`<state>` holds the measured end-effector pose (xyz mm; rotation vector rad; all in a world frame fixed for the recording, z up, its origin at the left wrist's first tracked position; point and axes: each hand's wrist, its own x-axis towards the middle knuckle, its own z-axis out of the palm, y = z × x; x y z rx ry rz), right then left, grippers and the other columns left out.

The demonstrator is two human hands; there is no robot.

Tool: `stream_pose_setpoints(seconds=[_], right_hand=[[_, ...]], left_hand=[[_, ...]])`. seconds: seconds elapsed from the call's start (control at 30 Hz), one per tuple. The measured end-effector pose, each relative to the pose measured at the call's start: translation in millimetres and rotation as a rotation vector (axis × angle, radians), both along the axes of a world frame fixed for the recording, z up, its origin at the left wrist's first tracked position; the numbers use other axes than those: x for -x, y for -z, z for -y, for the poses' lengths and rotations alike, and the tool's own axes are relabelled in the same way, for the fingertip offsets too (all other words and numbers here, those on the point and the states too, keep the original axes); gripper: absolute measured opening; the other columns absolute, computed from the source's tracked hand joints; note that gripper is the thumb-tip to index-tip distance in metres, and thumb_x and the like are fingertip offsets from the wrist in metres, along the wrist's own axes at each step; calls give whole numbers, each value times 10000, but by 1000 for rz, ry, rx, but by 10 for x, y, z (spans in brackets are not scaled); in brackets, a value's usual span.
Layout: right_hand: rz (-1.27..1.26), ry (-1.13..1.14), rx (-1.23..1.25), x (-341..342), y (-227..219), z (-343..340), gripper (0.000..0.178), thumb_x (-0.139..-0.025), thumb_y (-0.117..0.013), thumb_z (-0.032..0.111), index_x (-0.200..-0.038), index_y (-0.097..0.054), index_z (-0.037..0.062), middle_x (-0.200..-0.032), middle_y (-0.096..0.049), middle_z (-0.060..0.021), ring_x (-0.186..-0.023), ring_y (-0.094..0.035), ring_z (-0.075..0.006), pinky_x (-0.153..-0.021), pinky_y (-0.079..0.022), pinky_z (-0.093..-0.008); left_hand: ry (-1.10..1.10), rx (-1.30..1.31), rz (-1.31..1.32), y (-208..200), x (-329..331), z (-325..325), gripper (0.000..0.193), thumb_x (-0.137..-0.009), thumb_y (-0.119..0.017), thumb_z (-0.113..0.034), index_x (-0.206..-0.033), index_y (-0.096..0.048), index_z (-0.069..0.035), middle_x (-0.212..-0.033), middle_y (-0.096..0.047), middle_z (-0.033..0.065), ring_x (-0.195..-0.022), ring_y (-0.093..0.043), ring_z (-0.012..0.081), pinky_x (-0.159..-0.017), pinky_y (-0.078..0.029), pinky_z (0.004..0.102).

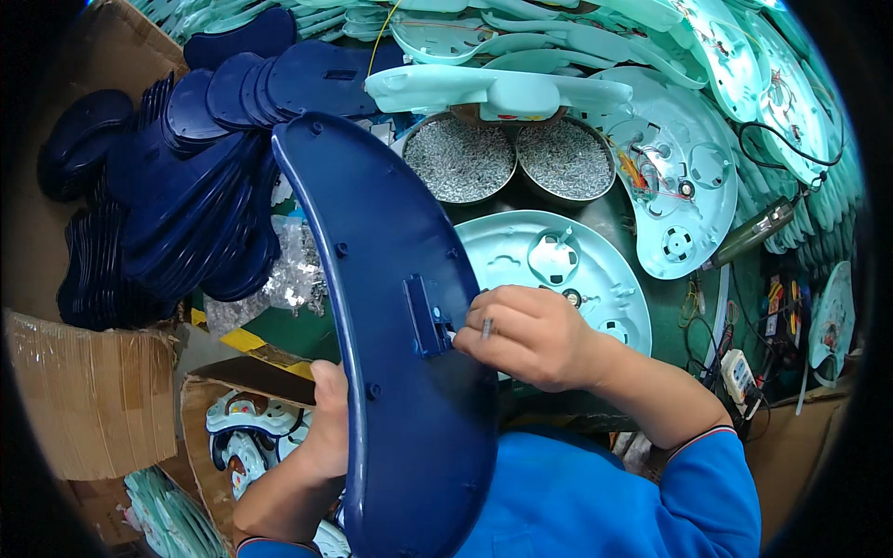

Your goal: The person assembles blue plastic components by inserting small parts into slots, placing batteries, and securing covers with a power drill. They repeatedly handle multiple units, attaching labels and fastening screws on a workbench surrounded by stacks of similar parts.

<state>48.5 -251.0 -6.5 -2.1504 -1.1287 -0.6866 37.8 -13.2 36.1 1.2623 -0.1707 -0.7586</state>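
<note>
A dark blue curved plastic cover stands tilted in front of me, its inner side with small posts facing me. My left hand grips its left edge, thumb showing and the other fingers hidden behind it. My right hand is closed in a pinch at the rectangular battery compartment in the middle of the cover. A small pale tip shows at the fingertips, too little to name. Behind the right hand lies a mint-green curved shell with round openings.
Two round tins of small metal screws or pins stand at the back. Stacked dark blue covers fill the left, beside a clear bag of metal parts. Mint-green shells crowd the back and right, near a power screwdriver. Cardboard boxes stand left.
</note>
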Motion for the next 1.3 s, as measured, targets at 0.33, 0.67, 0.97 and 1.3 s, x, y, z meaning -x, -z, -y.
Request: stream_pose_setpoints(seconds=[0.33,0.67,0.97,1.3], right_hand=[[-571,167,-470,308,90,-223,153,-802,-758,10,-935,-685,26,-899,-642,-90,-730,-643,-188,-636,-520,-277],[-288,153,-348,454,219,-275,255,-808,-752,31,-1043,-667,-18,-1002,-633,-159,-880,-684,-274,-764,-584,-346],[-378,-123,-583,347,-21,-250,561,-843,-548,-115,-1370,-402,5,-906,-582,-152,-684,-543,-239,-592,-463,-306],[-774,2,-506,79,-155,-276,424,-925,-618,48,-1315,-458,-3,-783,-600,-77,-582,-570,-142,-538,-453,-263]], left_hand=[[19,39,8,85,-9,-7,992,-895,-183,-810,-1368,-434,25,-1238,-595,157,-1081,-622,215,-912,-530,353],[-51,-42,46,97,73,-163,976,-880,-225,-819,-1312,-461,24,-1187,-609,153,-1034,-638,201,-863,-549,341],[-350,9,-67,-47,203,-31,941,-897,-221,-802,-1392,-372,-16,-1277,-569,175,-1123,-601,240,-915,-523,366],[-247,-45,97,-52,98,45,899,-918,-281,-764,-1487,-207,-72,-1310,-505,172,-1112,-598,240,-908,-543,378]])
